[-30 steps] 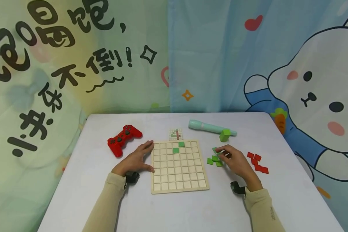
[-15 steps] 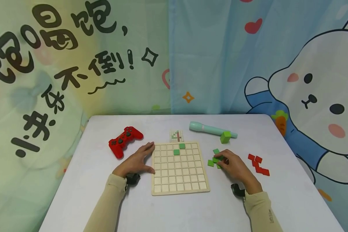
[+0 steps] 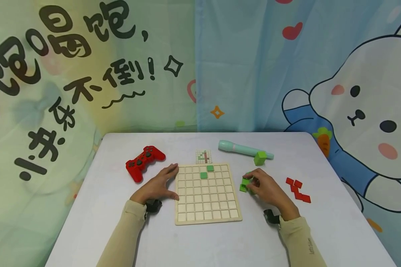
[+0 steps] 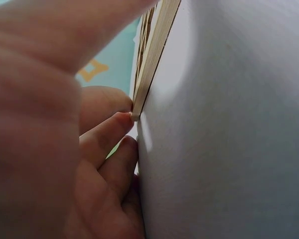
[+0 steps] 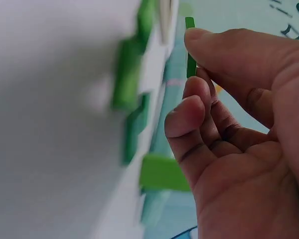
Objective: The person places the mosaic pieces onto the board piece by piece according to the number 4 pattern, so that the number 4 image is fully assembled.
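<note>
A wooden grid board (image 3: pixel 207 207) lies on the white table, with two green square tiles (image 3: pixel 204 175) in its upper cells. My left hand (image 3: pixel 157 186) rests at the board's left side, thumb and fingers spread, fingertips against its edge (image 4: pixel 152 64) in the left wrist view. Right of the board, my right hand (image 3: pixel 267 188) pinches one thin green tile (image 5: pixel 191 67) between thumb and fingers. It is above a small pile of loose green tiles (image 3: pixel 242 188), partly hidden by the hand. In the right wrist view, several of these tiles (image 5: pixel 127 74) appear blurred beside the fingers.
Red tiles (image 3: pixel 295 189) lie right of my right hand. Behind it are a green cube (image 3: pixel 260 158) and a mint-green flashlight-shaped object (image 3: pixel 237 147). A small pattern card (image 3: pixel 204 156) lies behind the board, and a red game controller (image 3: pixel 143 163) sits at the back left.
My right hand has picked up a green tile from the pile and shifted slightly left and up, the tile turned upright in its fingertips. The left hand stays in place.
</note>
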A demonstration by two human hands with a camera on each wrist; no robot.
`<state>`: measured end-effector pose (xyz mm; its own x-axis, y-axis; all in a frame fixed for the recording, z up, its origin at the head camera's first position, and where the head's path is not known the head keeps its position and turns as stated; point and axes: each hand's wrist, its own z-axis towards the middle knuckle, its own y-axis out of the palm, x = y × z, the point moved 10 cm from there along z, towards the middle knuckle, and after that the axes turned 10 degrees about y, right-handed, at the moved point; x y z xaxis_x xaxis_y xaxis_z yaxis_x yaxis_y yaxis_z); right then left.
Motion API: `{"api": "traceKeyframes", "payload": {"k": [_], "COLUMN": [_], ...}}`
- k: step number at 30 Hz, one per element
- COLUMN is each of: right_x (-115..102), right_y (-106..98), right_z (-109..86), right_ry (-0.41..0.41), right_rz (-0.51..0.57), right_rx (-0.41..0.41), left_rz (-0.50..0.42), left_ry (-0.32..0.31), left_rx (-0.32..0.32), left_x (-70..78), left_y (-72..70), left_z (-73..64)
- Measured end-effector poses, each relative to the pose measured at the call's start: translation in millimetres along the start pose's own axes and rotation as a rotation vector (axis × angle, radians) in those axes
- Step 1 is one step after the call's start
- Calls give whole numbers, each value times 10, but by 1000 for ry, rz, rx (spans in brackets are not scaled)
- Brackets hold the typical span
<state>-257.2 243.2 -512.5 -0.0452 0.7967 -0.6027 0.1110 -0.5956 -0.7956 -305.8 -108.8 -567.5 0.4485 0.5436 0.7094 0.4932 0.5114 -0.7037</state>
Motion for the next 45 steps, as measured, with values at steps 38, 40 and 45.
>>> {"api": "traceKeyframes", "payload": {"k": [38, 40, 45], "right_x": [-1374, -1373, -1420], "right_y": [1177, 1174, 1178], "right_z": [595, 590, 585], "right_ry": [-288, -289, -334], "right_rz": [-83, -81, -87], "right_rx": [-395, -395, -389], "left_rz": [17, 16, 12], "left_ry": [2, 2, 3], "left_rx": [-5, -4, 0], "left_x": [20, 21, 23], "left_y": [-1, 2, -5], "left_z": [13, 10, 1]}}
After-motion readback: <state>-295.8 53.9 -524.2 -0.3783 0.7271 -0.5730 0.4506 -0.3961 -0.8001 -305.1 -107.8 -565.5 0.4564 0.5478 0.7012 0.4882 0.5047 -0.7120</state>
